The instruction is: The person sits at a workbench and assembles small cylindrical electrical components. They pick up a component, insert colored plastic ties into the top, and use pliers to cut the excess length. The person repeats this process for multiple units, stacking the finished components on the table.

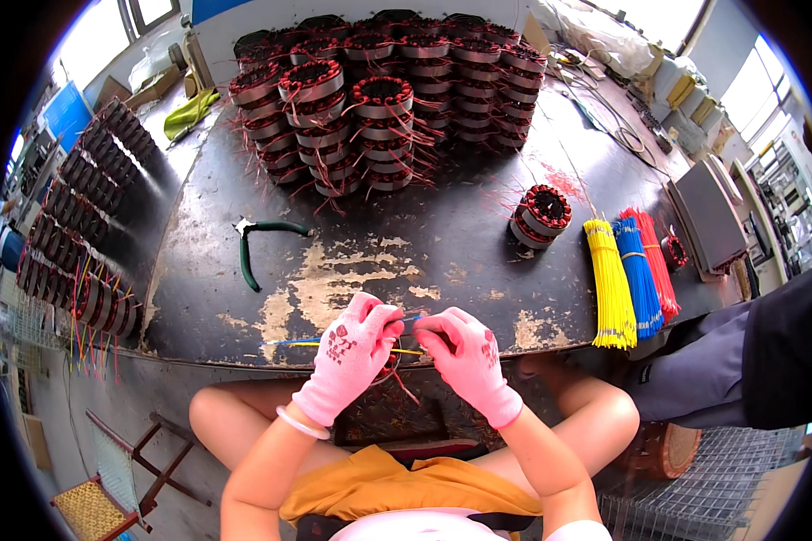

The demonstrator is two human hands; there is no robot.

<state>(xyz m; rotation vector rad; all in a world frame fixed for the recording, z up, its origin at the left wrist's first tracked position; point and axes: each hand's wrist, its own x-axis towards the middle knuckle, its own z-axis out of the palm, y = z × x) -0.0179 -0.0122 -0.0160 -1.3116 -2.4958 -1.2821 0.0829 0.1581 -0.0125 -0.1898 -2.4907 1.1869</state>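
Both my hands wear pink work gloves and meet at the table's near edge. My left hand (346,353) is closed, its thumb and fingertips pinching a thin blue wire (289,343). Close to its right, my right hand (468,355) pinches around the same blue wire, a short bit of which shows between the hands. A yellow wire (410,352) runs below the fingers. Under the hands, a wound motor stator (388,366) with red leads is mostly hidden by the left glove. Green-handled cutting pliers (246,260) lie spread on the table beyond my left hand.
Tall stacks of wound stators (383,135) fill the table's far side. One stator (541,216) stands at the right, near bundles of yellow wires (610,284), blue wires (639,279) and red wires (656,266). More stators (81,298) line the left. Someone's dark-trousered leg (704,370) is at right.
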